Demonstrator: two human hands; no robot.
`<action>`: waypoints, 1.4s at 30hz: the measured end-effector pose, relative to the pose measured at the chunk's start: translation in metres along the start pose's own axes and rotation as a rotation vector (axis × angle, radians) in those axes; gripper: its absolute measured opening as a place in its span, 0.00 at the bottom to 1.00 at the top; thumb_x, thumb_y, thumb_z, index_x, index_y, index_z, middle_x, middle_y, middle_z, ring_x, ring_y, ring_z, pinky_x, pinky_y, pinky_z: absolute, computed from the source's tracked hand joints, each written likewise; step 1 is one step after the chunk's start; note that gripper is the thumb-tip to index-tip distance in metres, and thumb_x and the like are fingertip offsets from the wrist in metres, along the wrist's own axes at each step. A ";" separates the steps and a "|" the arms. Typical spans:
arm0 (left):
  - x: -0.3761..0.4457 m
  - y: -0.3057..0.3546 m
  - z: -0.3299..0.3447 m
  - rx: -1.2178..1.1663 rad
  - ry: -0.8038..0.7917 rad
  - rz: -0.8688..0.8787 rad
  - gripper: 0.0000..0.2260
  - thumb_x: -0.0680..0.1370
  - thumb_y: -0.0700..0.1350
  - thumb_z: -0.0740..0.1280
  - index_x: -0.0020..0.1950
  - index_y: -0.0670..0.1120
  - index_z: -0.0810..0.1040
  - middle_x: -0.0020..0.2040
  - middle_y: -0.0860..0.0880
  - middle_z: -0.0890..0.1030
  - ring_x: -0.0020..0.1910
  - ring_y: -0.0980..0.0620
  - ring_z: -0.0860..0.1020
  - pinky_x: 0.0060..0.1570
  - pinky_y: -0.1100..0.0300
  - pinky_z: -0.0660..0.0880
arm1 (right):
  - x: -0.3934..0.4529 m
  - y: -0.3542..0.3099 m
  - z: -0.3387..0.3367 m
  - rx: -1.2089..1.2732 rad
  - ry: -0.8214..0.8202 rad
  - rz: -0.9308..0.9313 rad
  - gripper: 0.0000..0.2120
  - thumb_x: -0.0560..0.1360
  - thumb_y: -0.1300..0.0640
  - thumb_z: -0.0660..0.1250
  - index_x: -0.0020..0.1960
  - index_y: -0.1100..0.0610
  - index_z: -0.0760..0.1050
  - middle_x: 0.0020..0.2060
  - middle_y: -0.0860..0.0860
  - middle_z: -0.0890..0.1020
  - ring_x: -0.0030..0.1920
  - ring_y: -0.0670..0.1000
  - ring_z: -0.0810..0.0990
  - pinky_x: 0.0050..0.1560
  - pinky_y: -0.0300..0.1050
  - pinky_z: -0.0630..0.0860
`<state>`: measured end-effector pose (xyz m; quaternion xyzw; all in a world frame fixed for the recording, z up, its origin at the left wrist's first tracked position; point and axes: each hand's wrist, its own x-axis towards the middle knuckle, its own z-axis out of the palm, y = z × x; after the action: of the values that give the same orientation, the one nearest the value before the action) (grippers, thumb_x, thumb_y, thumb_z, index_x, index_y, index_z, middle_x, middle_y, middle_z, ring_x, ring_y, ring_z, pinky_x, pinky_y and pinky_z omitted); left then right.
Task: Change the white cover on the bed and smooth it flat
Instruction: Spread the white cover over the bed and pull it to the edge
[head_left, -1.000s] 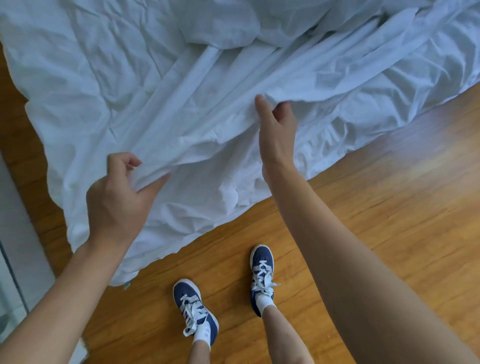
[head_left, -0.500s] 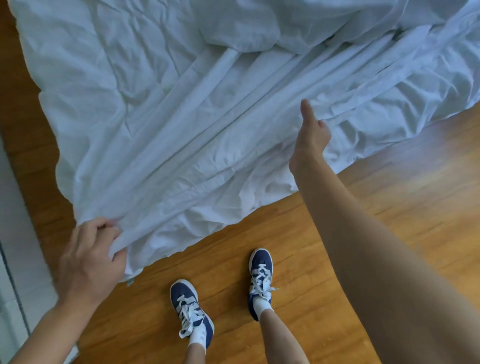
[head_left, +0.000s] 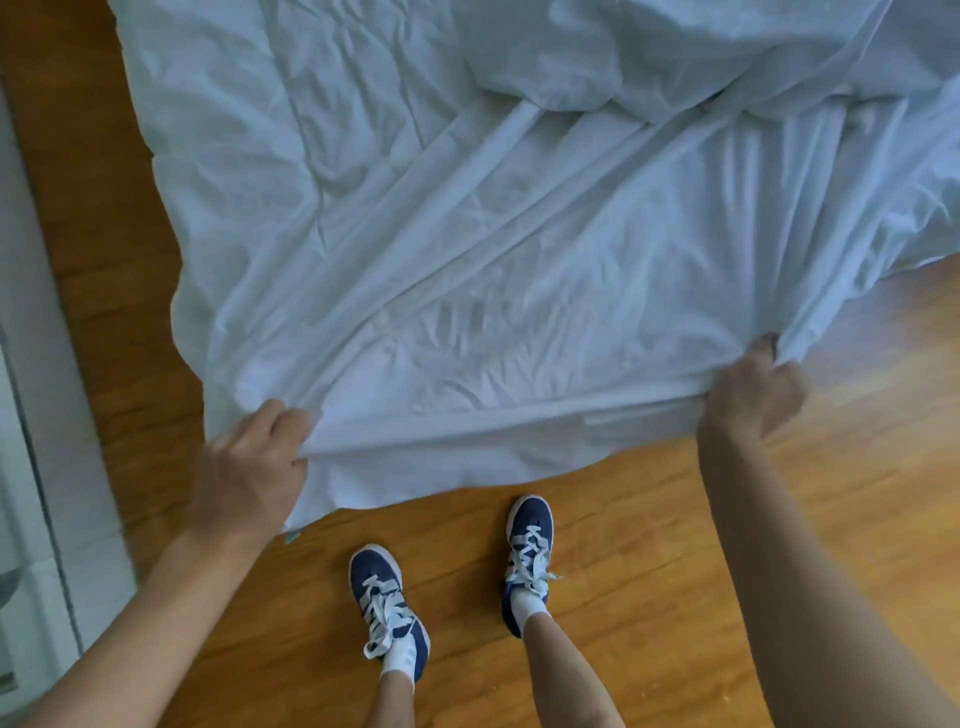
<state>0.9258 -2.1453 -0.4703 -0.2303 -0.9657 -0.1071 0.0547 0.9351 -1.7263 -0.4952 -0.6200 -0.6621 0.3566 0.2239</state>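
While the white cover (head_left: 467, 249) lies spread and heavily creased across the upper part of the view, its near edge hangs over the wooden floor (head_left: 779, 519) just ahead of two blue sneakers (head_left: 389, 608). The left hand (head_left: 249, 467) grips a gathered fold at the cover's near left corner, fingers curled into the cloth. Well apart from it, the right hand (head_left: 753, 395) clenches the same near edge, so a taut ridge of fabric runs between the two fists.
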 end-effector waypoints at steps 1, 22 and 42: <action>-0.005 0.006 -0.002 0.008 0.036 0.045 0.09 0.62 0.27 0.62 0.35 0.39 0.74 0.29 0.44 0.71 0.23 0.46 0.70 0.22 0.62 0.63 | 0.002 0.012 -0.007 -0.012 0.009 -0.013 0.23 0.76 0.47 0.58 0.50 0.67 0.79 0.43 0.63 0.81 0.44 0.57 0.78 0.46 0.52 0.70; 0.049 -0.034 0.013 -0.392 -0.144 -0.995 0.31 0.79 0.57 0.61 0.77 0.44 0.57 0.74 0.42 0.64 0.72 0.43 0.63 0.68 0.47 0.64 | -0.171 -0.013 0.072 -0.318 -0.598 -1.035 0.22 0.75 0.61 0.65 0.68 0.58 0.68 0.70 0.60 0.67 0.69 0.58 0.65 0.69 0.51 0.64; -0.048 -0.078 0.022 -0.243 0.040 -0.822 0.26 0.82 0.55 0.59 0.28 0.42 0.62 0.23 0.44 0.66 0.24 0.41 0.66 0.27 0.55 0.60 | -0.215 0.007 0.081 -0.451 -0.612 -1.072 0.22 0.77 0.59 0.63 0.71 0.57 0.67 0.73 0.61 0.63 0.73 0.60 0.60 0.73 0.56 0.60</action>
<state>0.9319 -2.2287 -0.5135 0.1708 -0.9563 -0.2375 -0.0013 0.9080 -1.9533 -0.5214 -0.1065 -0.9715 0.2084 0.0365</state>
